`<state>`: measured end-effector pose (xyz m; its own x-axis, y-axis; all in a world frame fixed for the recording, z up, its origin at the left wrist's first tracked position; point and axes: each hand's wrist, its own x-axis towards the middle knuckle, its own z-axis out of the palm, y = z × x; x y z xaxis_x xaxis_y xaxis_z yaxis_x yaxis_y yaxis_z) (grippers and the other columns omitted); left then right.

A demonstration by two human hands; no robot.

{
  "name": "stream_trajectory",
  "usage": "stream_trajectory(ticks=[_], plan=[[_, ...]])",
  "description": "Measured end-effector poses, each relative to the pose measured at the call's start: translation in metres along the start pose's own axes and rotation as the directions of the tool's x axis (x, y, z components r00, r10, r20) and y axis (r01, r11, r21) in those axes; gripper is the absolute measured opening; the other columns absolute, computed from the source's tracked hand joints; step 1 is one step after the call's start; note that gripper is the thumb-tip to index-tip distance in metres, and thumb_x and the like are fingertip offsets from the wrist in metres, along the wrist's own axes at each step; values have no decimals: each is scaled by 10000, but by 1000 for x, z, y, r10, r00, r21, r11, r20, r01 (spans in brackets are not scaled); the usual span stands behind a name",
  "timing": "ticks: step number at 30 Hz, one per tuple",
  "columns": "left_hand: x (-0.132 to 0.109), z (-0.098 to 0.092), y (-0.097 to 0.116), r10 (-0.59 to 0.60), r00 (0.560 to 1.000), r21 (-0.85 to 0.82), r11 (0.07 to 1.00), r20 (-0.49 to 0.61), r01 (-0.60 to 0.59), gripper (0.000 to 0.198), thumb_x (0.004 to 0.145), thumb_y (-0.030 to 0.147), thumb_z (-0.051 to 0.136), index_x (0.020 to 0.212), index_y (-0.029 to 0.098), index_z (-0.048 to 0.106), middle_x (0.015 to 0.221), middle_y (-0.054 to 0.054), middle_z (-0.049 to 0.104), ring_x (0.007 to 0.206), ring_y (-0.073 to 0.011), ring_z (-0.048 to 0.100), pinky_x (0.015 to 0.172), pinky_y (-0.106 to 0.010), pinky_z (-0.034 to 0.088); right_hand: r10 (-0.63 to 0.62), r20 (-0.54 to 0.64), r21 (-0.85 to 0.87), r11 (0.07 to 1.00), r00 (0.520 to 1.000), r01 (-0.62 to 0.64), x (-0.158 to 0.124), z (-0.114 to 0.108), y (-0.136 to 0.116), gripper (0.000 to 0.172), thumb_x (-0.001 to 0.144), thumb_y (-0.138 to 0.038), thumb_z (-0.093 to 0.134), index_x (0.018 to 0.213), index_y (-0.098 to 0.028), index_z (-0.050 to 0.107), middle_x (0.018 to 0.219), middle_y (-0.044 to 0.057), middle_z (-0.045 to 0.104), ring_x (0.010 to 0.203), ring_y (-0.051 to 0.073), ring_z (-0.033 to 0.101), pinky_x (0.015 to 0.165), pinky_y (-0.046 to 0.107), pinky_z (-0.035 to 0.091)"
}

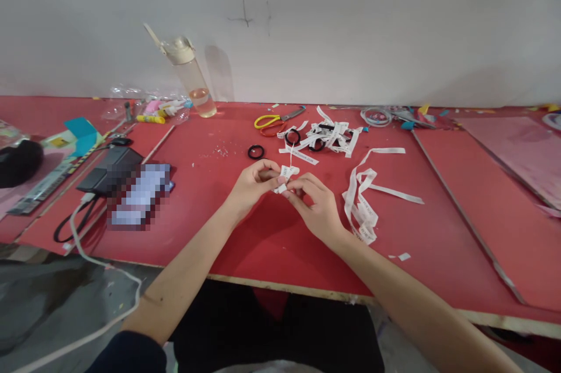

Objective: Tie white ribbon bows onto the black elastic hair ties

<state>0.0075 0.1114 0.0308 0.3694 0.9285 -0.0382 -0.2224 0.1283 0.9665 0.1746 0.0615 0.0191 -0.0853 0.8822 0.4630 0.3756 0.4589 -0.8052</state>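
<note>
Both hands meet over the middle of the red table, pinching a small white printed ribbon [287, 172] between them. My left hand [255, 183] closes on its left side, and my right hand [316, 204] grips its lower right edge. A thin white strand rises from the ribbon. Just beyond my left hand lies a black ring [256, 152]. Behind my fingers is a pile of white printed ribbons with black rings [335, 138]. Loose white ribbon strips [363, 209] lie to the right of my right hand.
Yellow-and-red-handled scissors [278, 120] lie behind the ribbons. A tilted clear bottle [194, 83] is by the wall. To the left are a black power adapter [109, 169], a pixelated phone-like object [142, 194] and a white cable [87, 253]. The table's front edge [284, 287] is near my forearms.
</note>
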Motion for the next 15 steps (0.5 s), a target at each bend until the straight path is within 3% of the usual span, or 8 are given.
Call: stream_trajectory(ticks=[15], plan=[[1,-1,-2,46,999,50,998,-25,-44,321,713,325,838,876,183,600,771,5,698,711,-119,642,700,-261,494,203,66,163,964,977,-211,-1,4,1,158,903,-358,630,829,-218,637,727,-2,523,660,129,478,628,269,411]])
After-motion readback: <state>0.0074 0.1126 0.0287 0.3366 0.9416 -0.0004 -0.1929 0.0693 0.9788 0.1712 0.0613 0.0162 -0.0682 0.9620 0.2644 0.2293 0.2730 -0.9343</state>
